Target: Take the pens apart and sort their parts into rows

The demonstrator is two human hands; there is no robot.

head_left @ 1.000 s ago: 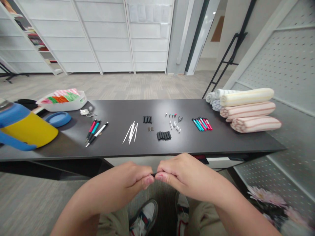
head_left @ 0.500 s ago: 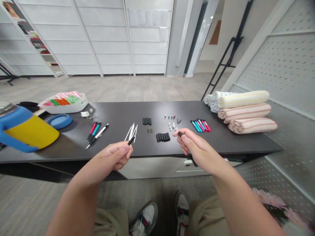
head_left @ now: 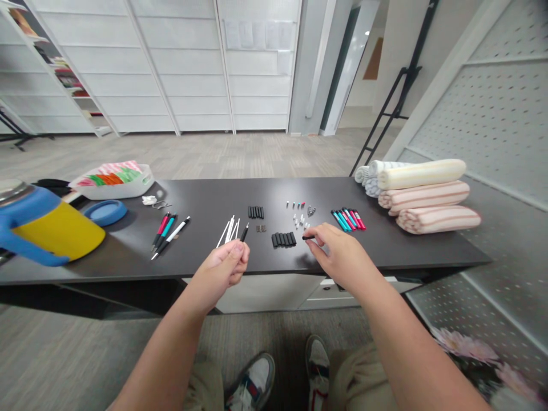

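Observation:
My left hand point(head_left: 226, 267) is closed around a thin black pen part point(head_left: 244, 232) that sticks up from the fingers, above the table's front edge. My right hand point(head_left: 338, 251) pinches a short black pen piece point(head_left: 307, 237) just right of a row of black grip sleeves point(head_left: 283, 238) on the dark table point(head_left: 385, 245). Ahead lie white refill tubes point(head_left: 229, 230), another row of black sleeves point(head_left: 256, 212), small tips and springs point(head_left: 300, 217), three assembled pens point(head_left: 168, 229) at left and several coloured pens point(head_left: 348, 218) at right.
A yellow and blue jug point(head_left: 43, 225) and a blue lid point(head_left: 105, 211) sit at the far left, with a white tray of coloured items point(head_left: 112, 178) behind. Rolled striped towels point(head_left: 426, 194) are stacked at the right end. My shoes show on the floor below.
My hands, joined below the table edge a second ago, have separated and risen. The left carries one black part forward; the right has reached down to the table beside the sleeves.

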